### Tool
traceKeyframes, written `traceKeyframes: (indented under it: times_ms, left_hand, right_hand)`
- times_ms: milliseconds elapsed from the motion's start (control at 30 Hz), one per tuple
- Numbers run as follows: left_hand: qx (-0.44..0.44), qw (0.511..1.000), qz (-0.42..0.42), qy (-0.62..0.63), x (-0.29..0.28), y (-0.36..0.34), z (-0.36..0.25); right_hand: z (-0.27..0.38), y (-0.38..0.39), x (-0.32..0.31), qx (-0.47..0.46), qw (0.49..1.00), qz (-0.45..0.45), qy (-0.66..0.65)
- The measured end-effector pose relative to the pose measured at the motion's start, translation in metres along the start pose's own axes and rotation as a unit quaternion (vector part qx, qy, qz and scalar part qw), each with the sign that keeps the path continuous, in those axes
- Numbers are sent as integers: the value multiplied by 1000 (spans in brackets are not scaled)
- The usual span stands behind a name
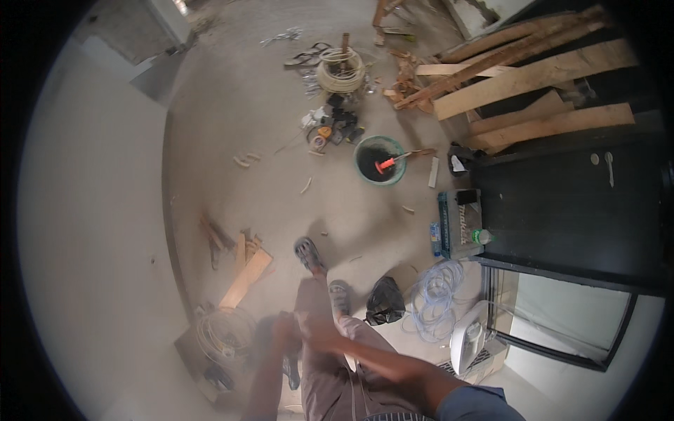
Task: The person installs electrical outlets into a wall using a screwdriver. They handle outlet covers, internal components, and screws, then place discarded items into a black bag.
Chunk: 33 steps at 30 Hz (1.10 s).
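Note:
My left hand (283, 331) and my right hand (319, 332) are close together above my left thigh. Motion smears both, so their fingers cannot be made out, nor whether they hold anything. Just below them, beside my leg, shows a dark object (291, 372) whose kind is unclear. Left of the hands lies a coil of pale cable (226, 335), with cut wooden boards (246, 277) beyond it. A black plastic bag (385, 300) sits on the floor to the right of my sandalled feet.
Ahead stands a green bucket (380, 160) with an orange-handled tool in it. Beyond are hand tools (330, 126) and a cable coil (341, 72). On the right are long planks (533, 77), a tool case (461, 223), clear tubing (437, 295) and a dark door (562, 203). A wall (91, 210) bounds the left.

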<state>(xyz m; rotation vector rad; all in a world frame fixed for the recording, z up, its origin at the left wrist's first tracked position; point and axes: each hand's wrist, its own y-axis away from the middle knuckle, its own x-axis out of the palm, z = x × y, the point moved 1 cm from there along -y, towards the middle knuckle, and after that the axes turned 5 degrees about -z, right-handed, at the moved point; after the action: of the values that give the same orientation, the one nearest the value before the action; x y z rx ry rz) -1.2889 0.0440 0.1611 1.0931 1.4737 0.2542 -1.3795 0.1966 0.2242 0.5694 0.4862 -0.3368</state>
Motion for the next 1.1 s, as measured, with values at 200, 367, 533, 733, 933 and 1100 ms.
traceKeyframes:
  times_ms: [200, 367, 533, 733, 933, 1100]
  left_hand:
    - [166, 983, 66, 31, 25, -95, 52]
    - [46, 975, 143, 163, -29, -128, -27]
    - [87, 970, 122, 193, -72, -142, -204]
    - [154, 942, 157, 253, -101, -159, -445]
    - [159, 962, 120, 186, -78, -200, -555]
    - [105, 949, 130, 267, -84, -231, -567]
  right_hand:
    - [-161, 5, -189, 358, 933, 38, 14]
    - [-243, -60, -264, 351, 934, -42, -44]
    - [-286, -195, -343, 359, 917, -175, -17]
    - [-421, -383, -370, 209, 930, -299, -42]
    - [-489, -541, -448, 370, 896, -243, -46]
    - [-547, -607, -455, 402, 897, -184, -19]
